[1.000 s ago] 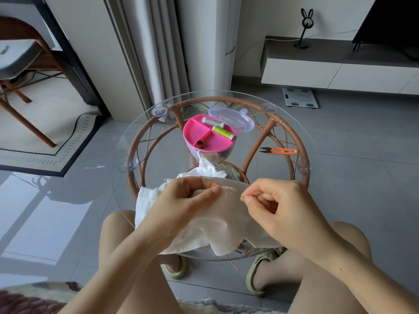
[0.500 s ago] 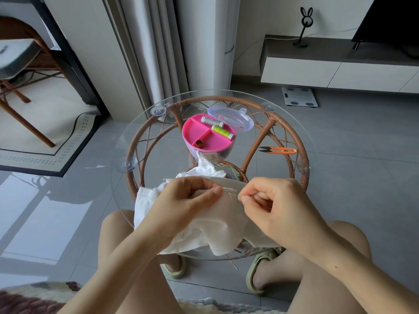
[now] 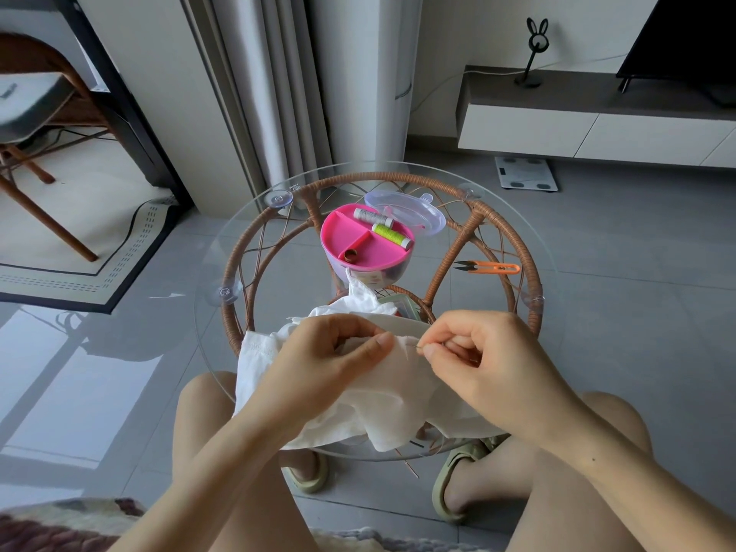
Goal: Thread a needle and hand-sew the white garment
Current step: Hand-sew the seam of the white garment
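Observation:
The white garment (image 3: 398, 396) lies bunched on the near edge of the round glass table (image 3: 255, 249). My left hand (image 3: 322, 364) grips a fold of the cloth between thumb and fingers. My right hand (image 3: 482, 360) pinches the thin needle (image 3: 418, 347) between thumb and forefinger. The needle's tip is in the cloth just right of my left thumb. The thread is too fine to see.
A pink sewing box (image 3: 366, 245) with grey and green thread spools stands mid-table, its clear lid (image 3: 410, 211) behind it. Orange thread snips (image 3: 492, 267) lie at the right. The table has a rattan frame (image 3: 470, 233). My knees and sandalled feet are below.
My right hand has moved a little to the left, bringing the needle closer to my left thumb and into the cloth. My left hand keeps its grip.

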`<state>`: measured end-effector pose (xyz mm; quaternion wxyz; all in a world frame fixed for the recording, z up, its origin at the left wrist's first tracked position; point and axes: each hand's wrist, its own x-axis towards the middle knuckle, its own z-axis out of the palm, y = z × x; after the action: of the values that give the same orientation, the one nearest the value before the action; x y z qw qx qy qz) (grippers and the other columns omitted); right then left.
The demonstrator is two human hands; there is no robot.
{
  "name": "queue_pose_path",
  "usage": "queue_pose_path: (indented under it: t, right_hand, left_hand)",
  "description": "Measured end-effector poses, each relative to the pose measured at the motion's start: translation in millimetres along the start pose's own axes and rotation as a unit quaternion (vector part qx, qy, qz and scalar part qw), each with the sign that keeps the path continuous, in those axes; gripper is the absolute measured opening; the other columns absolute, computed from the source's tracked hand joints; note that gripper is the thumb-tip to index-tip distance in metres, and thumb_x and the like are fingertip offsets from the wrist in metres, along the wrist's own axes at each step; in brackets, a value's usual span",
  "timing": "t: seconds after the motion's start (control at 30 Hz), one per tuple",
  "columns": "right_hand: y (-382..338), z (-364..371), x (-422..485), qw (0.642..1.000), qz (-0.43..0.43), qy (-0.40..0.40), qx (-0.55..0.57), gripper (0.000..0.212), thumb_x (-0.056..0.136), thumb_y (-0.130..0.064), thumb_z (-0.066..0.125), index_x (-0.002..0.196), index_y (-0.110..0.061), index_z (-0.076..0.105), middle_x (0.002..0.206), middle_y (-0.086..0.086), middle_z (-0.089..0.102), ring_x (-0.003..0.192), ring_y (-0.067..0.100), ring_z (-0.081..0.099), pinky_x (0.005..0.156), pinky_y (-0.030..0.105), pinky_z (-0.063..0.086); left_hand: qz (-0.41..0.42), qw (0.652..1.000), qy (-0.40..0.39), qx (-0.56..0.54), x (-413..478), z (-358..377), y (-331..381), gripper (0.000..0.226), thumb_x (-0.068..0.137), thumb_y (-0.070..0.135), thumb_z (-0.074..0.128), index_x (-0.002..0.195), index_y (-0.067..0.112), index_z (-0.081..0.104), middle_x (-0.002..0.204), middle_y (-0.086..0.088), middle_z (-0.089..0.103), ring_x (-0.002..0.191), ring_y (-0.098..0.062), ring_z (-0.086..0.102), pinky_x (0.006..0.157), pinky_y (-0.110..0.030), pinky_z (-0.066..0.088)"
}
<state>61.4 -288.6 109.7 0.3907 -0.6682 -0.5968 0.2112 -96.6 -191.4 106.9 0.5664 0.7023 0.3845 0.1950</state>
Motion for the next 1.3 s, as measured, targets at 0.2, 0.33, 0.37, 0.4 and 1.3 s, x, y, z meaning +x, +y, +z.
queue_pose_path:
  t: [0.2, 0.33, 0.37, 0.4, 1.3]
  right_hand:
    - [0.2, -6.3, 3.5, 0.993, 0.055, -0.036, 0.100, 0.014, 0.086, -0.005, 0.063, 0.076, -0.010, 0.072, 0.055, 0.011, 0.060, 0.051, 0.014, 0.049, 0.052, 0.016, 0.039]
    - [2.4, -6.4, 4.8, 0.972, 0.111, -0.042, 0.204, 0.017, 0.087, 0.000, 0.060, 0.077, -0.008, 0.072, 0.051, 0.006, 0.056, 0.046, 0.005, 0.043, 0.048, 0.013, 0.034]
    - [2.7, -6.1, 4.9, 0.965, 0.124, -0.047, 0.228, 0.017, 0.088, 0.001, 0.059, 0.077, -0.006, 0.070, 0.048, -0.001, 0.054, 0.044, 0.001, 0.042, 0.046, 0.009, 0.032]
    - [3.0, -5.7, 5.1, 0.958, 0.131, -0.052, 0.251, 0.016, 0.088, 0.001, 0.060, 0.076, -0.006, 0.069, 0.048, -0.005, 0.054, 0.043, 0.000, 0.041, 0.045, 0.008, 0.031]
    - [7.4, 16.5, 2.4, 0.980, -0.144, 0.095, -0.094, 0.022, 0.090, -0.034, 0.057, 0.104, -0.025, 0.072, 0.113, -0.007, 0.063, 0.103, 0.009, 0.059, 0.082, 0.025, 0.051]
  left_hand:
    - [-0.014, 0.997, -0.039, -0.064, 0.5, -0.5, 1.0, 0.016, 0.083, 0.024, 0.065, 0.068, 0.022, 0.071, 0.066, 0.005, 0.068, 0.063, -0.005, 0.062, 0.059, -0.017, 0.048]
    - [-0.030, 0.987, -0.093, -0.131, 0.6, -2.8, -0.7, 0.015, 0.082, 0.033, 0.069, 0.072, 0.023, 0.072, 0.070, -0.001, 0.068, 0.068, -0.012, 0.063, 0.062, -0.022, 0.048]
    - [-0.034, 0.984, -0.103, -0.143, 0.7, -3.3, -1.0, 0.014, 0.081, 0.032, 0.065, 0.073, 0.023, 0.072, 0.071, -0.002, 0.068, 0.068, -0.013, 0.062, 0.062, -0.023, 0.048]
    - [-0.038, 0.981, -0.111, -0.157, 0.9, -3.8, -1.5, 0.014, 0.080, 0.031, 0.063, 0.073, 0.023, 0.072, 0.071, -0.003, 0.068, 0.067, -0.013, 0.062, 0.062, -0.024, 0.048]
    - [-0.008, 0.988, -0.053, -0.145, -0.6, 7.3, 1.9, 0.013, 0.075, 0.036, 0.071, 0.072, 0.024, 0.075, 0.069, 0.000, 0.071, 0.066, -0.010, 0.066, 0.063, -0.023, 0.050]
